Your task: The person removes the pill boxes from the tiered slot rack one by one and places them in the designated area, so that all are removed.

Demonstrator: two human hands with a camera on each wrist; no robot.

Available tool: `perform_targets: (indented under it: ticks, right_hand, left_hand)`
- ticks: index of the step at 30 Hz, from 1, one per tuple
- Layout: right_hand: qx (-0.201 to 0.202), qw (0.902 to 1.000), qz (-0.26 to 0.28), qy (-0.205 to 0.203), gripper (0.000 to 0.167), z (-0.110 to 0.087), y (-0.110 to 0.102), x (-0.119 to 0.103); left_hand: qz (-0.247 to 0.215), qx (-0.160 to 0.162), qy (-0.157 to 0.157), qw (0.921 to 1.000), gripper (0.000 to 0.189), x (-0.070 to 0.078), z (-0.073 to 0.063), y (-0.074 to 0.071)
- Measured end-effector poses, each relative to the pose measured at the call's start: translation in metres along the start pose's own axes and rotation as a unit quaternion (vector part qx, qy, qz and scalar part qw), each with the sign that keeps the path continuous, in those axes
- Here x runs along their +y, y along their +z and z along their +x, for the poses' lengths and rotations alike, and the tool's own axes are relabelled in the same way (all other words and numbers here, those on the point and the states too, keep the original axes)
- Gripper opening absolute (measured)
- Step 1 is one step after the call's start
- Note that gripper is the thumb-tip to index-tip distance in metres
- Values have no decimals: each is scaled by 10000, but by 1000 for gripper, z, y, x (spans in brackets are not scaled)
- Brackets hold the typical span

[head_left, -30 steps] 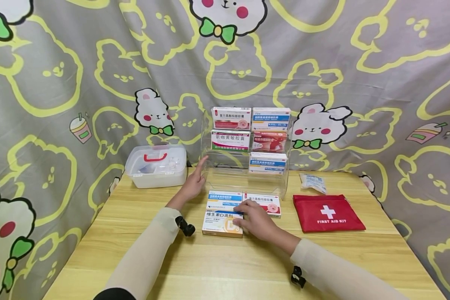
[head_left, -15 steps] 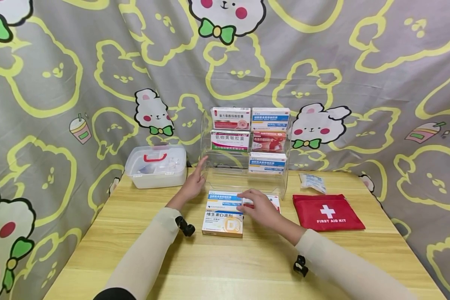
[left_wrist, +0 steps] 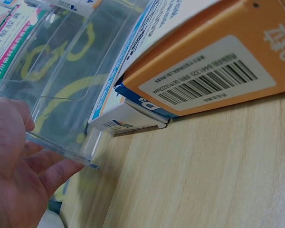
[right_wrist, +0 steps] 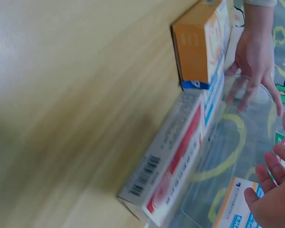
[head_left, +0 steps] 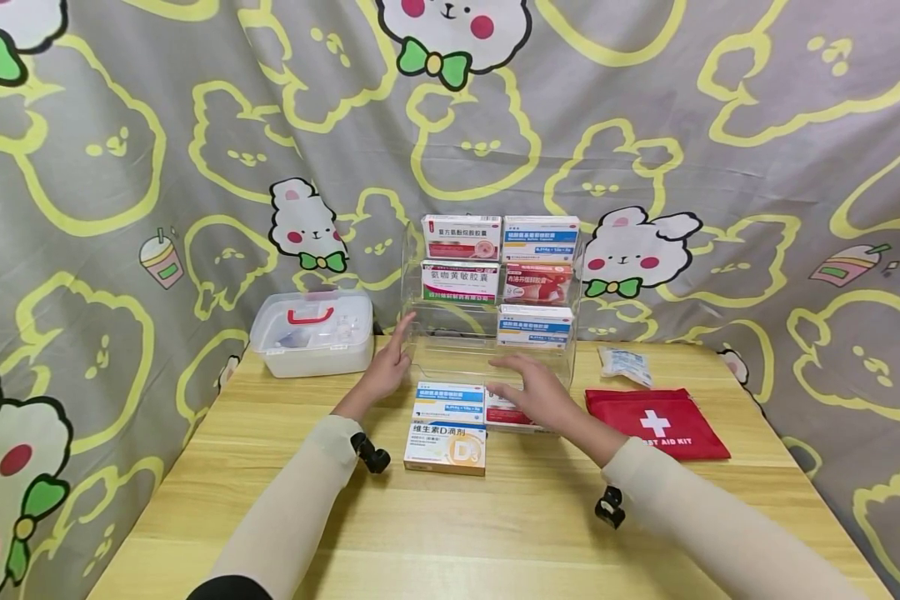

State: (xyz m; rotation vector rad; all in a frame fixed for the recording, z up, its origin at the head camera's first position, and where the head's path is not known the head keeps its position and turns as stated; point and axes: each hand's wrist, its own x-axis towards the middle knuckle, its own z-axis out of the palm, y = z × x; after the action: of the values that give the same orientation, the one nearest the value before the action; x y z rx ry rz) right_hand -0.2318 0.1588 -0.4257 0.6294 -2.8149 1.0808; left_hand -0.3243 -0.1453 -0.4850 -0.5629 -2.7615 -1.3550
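Note:
In the head view my left hand [head_left: 387, 367] rests its straight fingers against the left side of a clear tiered display rack [head_left: 438, 360]. My right hand [head_left: 534, 390] holds nothing; its fingers are parted and relaxed, over a red-and-white medicine box [head_left: 506, 414] at the rack's foot, partly covering it. Left of that box lies a blue-and-white medicine box [head_left: 450, 402], with a vitamin D drops box [head_left: 446, 447] before it. On the rack's third tier a blue-and-white box [head_left: 536, 327] stands at the right. The right wrist view shows both hands [right_wrist: 275, 202] by the rack.
The rack's upper tiers hold several boxes, including a green-and-purple one [head_left: 460, 282] and a red one [head_left: 537, 285]. A lidded clear plastic case [head_left: 315, 346] stands left on the wooden table [head_left: 450, 533]. A red first aid pouch [head_left: 656, 425] and small plastic packet [head_left: 626, 367] lie right.
My right hand has lifted off the boxes and moved away and slightly right, toward the rack's lower front. The left hand stays at the rack's side. The boxes keep their places.

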Motion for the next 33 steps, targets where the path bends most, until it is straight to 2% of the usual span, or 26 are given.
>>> perform_targets:
  ticks: [11, 21, 33]
  right_hand:
    - [379, 9992, -94, 66, 52, 17, -39, 1]
    - [709, 9970, -231, 182, 53, 33, -70, 6]
    - [761, 9959, -286, 407, 52, 46, -80, 23]
  left_hand:
    - [-60, -17, 98, 9999, 80, 2, 0, 0]
    - [-40, -1, 51, 10000, 85, 2, -1, -1]
    - [-8, 26, 59, 10000, 90, 2, -2, 1]
